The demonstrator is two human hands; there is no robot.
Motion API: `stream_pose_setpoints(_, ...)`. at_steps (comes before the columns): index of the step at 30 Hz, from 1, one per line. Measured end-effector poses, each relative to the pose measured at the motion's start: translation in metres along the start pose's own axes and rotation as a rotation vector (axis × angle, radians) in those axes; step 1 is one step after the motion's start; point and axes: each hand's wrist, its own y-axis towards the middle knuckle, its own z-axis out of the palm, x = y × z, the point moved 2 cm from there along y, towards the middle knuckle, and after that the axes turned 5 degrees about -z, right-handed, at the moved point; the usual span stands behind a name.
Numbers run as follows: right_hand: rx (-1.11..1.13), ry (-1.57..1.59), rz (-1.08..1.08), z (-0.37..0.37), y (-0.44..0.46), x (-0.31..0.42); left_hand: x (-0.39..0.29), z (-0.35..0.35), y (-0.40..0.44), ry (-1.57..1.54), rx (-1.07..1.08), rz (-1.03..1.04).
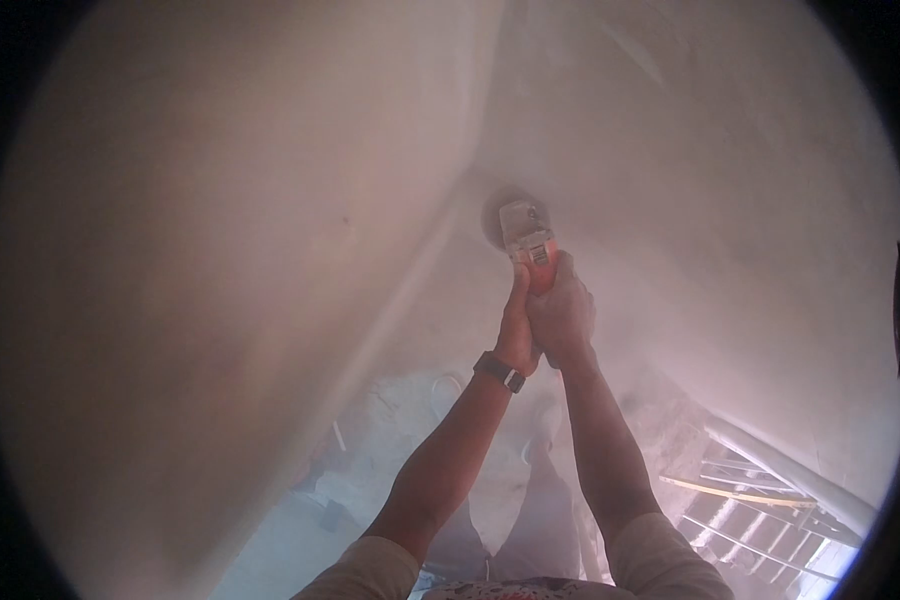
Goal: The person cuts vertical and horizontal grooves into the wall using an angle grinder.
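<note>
Both my hands are wrapped round the orange body of an angle grinder (540, 262), held out at arm's length. My left hand (517, 325), with a dark watch (499, 371) on its wrist, grips from the left side. From the right, my right hand (564, 315) closes over the body and partly hides it. The grinder's grey metal head points away from me, and its round disc (494, 218) lies at the wall surface close to the corner. Haze blurs the disc, so I cannot tell whether it touches the wall.
A plastered wall (220, 220) rises on the left and meets another wall (710, 210) in a corner. Dust hangs in the air. Below right are a pipe-like bar (790, 470) and a metal grid (760, 525). Hazy debris (340, 495) lies on the floor around my legs.
</note>
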Motion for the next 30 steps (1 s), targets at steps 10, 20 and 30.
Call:
stream_pose_setpoints(10,-0.04,0.02,-0.052,-0.001,0.006,-0.002,-0.007,0.01,0.002,0.02,0.006,0.039)
stream_pose_setpoints(20,-0.011,-0.033,-0.009,-0.007,0.003,0.008,-0.009,0.01,0.001,-0.009,0.035,-0.01)
stream_pose_setpoints(30,-0.017,0.019,-0.02,-0.005,0.008,0.011,-0.015,0.016,0.001,-0.023,0.066,0.019)
